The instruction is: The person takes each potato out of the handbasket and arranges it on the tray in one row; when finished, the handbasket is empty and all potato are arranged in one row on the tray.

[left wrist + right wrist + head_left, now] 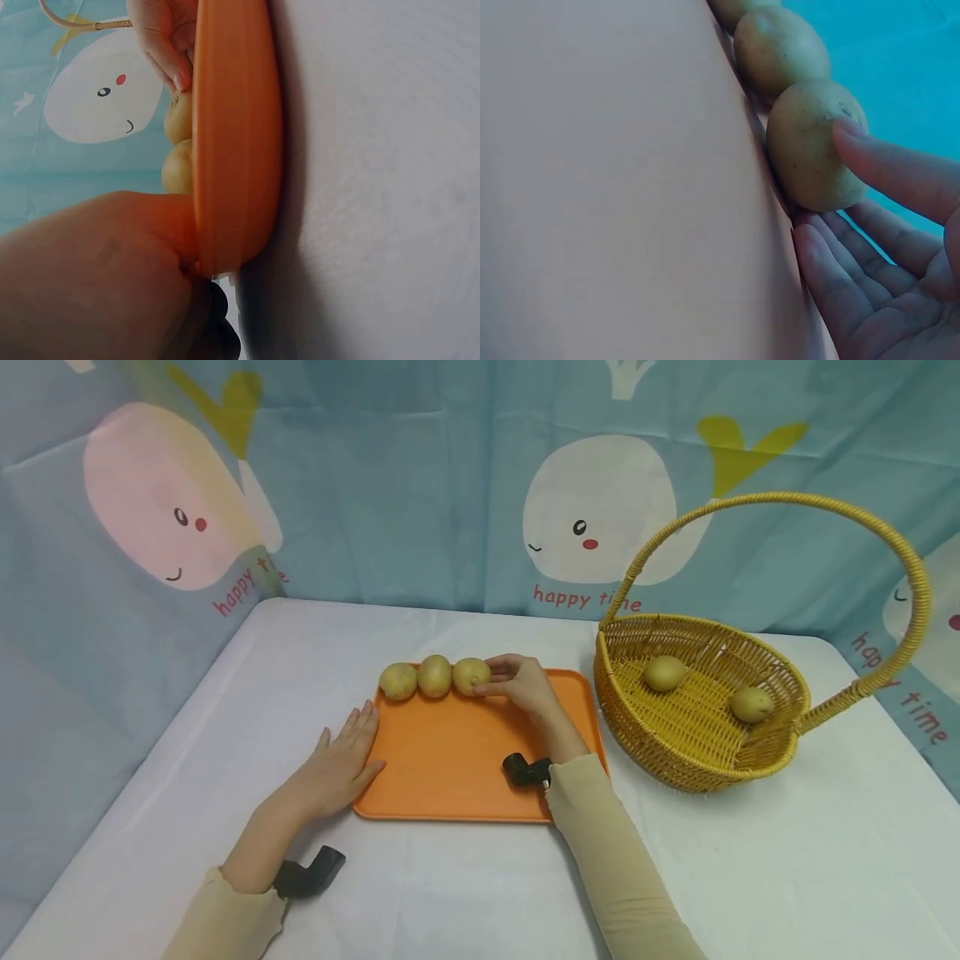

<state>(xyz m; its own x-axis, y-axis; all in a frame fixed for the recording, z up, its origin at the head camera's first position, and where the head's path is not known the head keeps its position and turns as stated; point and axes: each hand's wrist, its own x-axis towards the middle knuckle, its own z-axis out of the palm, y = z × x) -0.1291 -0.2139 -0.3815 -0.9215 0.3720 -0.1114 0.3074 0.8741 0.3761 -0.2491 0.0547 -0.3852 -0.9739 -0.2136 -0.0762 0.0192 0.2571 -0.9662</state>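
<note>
Three potatoes stand in a row along the far edge of an orange tray [442,752]: a left potato [398,682], a middle potato [435,677] and a right potato [470,677]. My right hand [525,683] holds the right potato; in the right wrist view the thumb [900,172] presses its upper side and the fingers sit at its near end. At the tray's left edge rests my left hand [341,772], fingers mostly straight and spread. In the left wrist view that hand [97,270] touches the tray's side, and its fingertips are hidden.
Right of the tray stands a yellow wicker basket [693,781] with a tall arched handle [917,585]. Inside it lie two potatoes, one farther back [664,673] and one to the right [752,704]. A white cloth covers the table [442,893]; a blue printed curtain [405,510] hangs behind.
</note>
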